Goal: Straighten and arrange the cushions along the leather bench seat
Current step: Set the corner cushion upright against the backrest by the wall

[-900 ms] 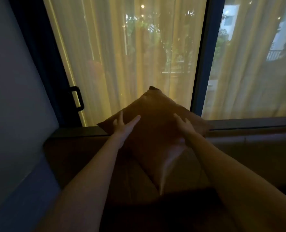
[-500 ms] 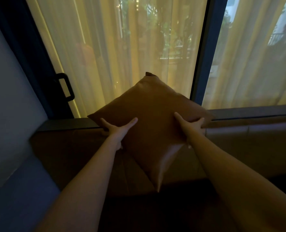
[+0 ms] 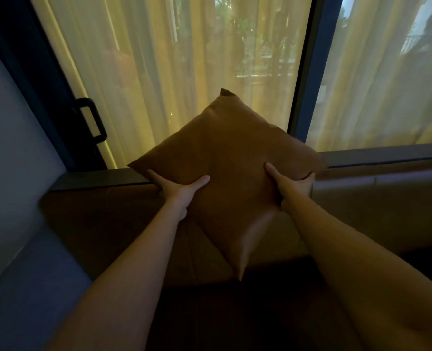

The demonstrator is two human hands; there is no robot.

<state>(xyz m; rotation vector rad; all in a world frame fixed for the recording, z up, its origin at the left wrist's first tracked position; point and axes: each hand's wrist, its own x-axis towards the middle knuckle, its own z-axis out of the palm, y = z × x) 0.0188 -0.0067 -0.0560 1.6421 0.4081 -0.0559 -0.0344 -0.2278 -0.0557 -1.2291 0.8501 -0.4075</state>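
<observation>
No readable text, label, brand, number or sign appears anywhere; the cushion [image 3: 225, 173], curtain [image 3: 184, 72] and window frame [image 3: 303, 72] all carry no lettering.

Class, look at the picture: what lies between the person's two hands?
The brown cushion: the head view shows left hand and right hand gripping its opposite edges.

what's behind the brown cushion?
Behind the cushion: sheer curtain, dark window frame, sill ledge and bench backrest. Where sill meets backrest directly behind it is covered.
</observation>
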